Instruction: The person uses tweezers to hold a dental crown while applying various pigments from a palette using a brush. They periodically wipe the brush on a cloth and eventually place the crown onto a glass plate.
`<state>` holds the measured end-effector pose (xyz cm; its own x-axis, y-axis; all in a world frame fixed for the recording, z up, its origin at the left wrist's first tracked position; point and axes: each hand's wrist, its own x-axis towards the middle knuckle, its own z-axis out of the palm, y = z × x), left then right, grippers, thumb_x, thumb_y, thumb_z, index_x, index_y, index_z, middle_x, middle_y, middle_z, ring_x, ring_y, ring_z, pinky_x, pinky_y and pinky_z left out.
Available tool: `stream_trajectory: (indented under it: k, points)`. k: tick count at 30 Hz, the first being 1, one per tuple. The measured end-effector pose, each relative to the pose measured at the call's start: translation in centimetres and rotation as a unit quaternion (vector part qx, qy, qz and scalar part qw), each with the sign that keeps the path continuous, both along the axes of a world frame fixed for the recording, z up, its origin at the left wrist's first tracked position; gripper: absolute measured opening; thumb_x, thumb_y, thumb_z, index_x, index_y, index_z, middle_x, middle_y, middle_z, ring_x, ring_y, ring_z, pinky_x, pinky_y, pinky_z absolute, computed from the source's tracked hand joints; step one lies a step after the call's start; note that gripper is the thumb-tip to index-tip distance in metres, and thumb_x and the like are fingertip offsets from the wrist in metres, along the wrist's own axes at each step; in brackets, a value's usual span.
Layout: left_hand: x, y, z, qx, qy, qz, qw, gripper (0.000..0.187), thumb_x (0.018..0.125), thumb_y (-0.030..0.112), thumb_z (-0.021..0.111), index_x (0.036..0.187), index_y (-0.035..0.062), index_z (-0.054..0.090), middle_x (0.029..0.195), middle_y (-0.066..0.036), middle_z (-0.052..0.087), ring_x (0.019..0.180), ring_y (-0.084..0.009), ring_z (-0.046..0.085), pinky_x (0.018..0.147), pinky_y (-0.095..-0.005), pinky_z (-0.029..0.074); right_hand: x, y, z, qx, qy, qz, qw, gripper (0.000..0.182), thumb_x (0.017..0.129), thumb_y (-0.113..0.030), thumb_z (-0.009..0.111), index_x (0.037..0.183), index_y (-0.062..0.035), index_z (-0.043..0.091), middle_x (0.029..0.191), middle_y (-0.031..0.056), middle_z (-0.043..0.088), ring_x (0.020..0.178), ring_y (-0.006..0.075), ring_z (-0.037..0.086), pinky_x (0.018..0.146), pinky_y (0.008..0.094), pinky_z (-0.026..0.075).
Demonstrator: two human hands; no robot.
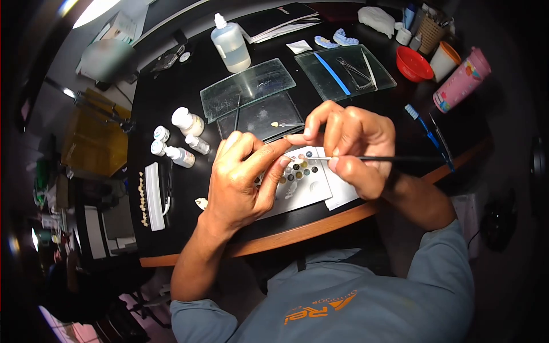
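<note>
My right hand (357, 148) is closed round a thin brush (406, 159) with a dark handle. Its light tip points left, toward the fingertips of my left hand (243, 174). Thumb and index finger are pinched together on that left hand; whatever small thing lies between them is too small and hidden to name. Both hands are raised over a white palette (300, 197) with several round wells of dark, yellow and grey colours. Part of the palette is covered by my left hand. A white sheet (342, 197) lies beside it.
Behind the hands lie a glass slab (251, 86) and a second slab (306, 74) with tools. A squeeze bottle (231, 48), small white bottles (187, 121), a red bowl (414, 64), a pink tumbler (463, 80) and a toothbrush (420, 123) stand or lie around. The wooden edge (297, 233) is nearest me.
</note>
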<state>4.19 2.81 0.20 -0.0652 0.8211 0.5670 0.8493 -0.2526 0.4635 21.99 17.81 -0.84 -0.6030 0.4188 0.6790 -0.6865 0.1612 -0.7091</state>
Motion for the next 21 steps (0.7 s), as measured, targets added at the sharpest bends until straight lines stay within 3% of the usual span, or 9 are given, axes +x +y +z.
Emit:
stream_trajectory:
  k: [1,3,4,6,8,10,21]
  points:
    - [0.2,0.1,-0.2,-0.002,-0.014,0.001,1.000,0.024,0.095,0.008,0.079,0.118,0.0091,0.083,0.074,-0.004,0.054,0.070,-0.0217,0.052,0.066,-0.0364,0.045,-0.2,0.4,-0.3,-0.027,-0.006,0.013,1.000,0.014,0.081,0.008,0.060,0.076,-0.0041,0.056,0.077,0.0075,0.062,0.104,0.0231,0.066,0.089,0.0396,0.061]
    - [0.4,0.2,-0.6,-0.010,-0.022,0.009,1.000,0.023,0.095,0.008,0.079,0.118,0.0080,0.083,0.073,-0.005,0.054,0.069,-0.0220,0.053,0.066,-0.0366,0.046,-0.4,0.4,0.0,-0.101,-0.044,0.033,0.993,0.013,0.083,0.008,0.060,0.077,-0.0031,0.057,0.078,0.0074,0.062,0.104,0.0204,0.066,0.096,0.0407,0.064]
    - [0.5,0.2,-0.6,-0.013,-0.026,0.016,0.999,0.022,0.096,0.008,0.079,0.118,0.0075,0.083,0.072,-0.005,0.054,0.068,-0.0222,0.053,0.065,-0.0367,0.047,-0.3,0.5,-0.1,-0.131,-0.065,0.034,0.989,0.012,0.083,0.006,0.060,0.077,-0.0040,0.058,0.076,0.0065,0.062,0.105,0.0195,0.066,0.094,0.0395,0.062]
    - [0.7,0.2,-0.5,-0.029,-0.019,0.025,0.999,0.019,0.097,0.009,0.079,0.115,0.0062,0.083,0.072,-0.006,0.055,0.068,-0.0227,0.055,0.065,-0.0379,0.048,-0.5,1.3,-0.8,-0.116,-0.082,0.021,0.990,0.012,0.085,0.002,0.059,0.076,-0.0064,0.056,0.072,0.0045,0.061,0.094,0.0155,0.066,0.095,0.0401,0.058]
    - [0.8,0.2,-0.7,-0.036,-0.023,0.033,0.999,0.018,0.097,0.009,0.079,0.114,0.0057,0.083,0.072,-0.007,0.055,0.068,-0.0227,0.055,0.064,-0.0382,0.048,-0.4,1.7,-0.8,-0.129,-0.110,0.032,0.985,0.010,0.081,0.003,0.056,0.075,-0.0053,0.053,0.074,0.0069,0.058,0.102,0.0201,0.065,0.099,0.0510,0.064]
    - [0.9,0.3,-0.8,-0.034,-0.025,0.034,0.999,0.016,0.098,0.010,0.079,0.112,0.0054,0.083,0.071,-0.007,0.055,0.066,-0.0226,0.056,0.063,-0.0384,0.047,-0.3,1.8,-0.8,-0.139,-0.124,0.041,0.982,0.010,0.080,0.003,0.054,0.075,-0.0046,0.052,0.074,0.0082,0.056,0.106,0.0226,0.064,0.101,0.0565,0.067]
    - [0.7,0.3,-0.8,-0.022,-0.035,0.027,0.999,0.014,0.098,0.009,0.079,0.110,0.0050,0.082,0.070,-0.006,0.053,0.064,-0.0222,0.053,0.062,-0.0380,0.046,-0.3,1.4,-0.7,-0.149,-0.128,0.053,0.979,0.008,0.080,0.002,0.054,0.076,-0.0047,0.051,0.072,0.0081,0.056,0.106,0.0238,0.064,0.103,0.0582,0.065]
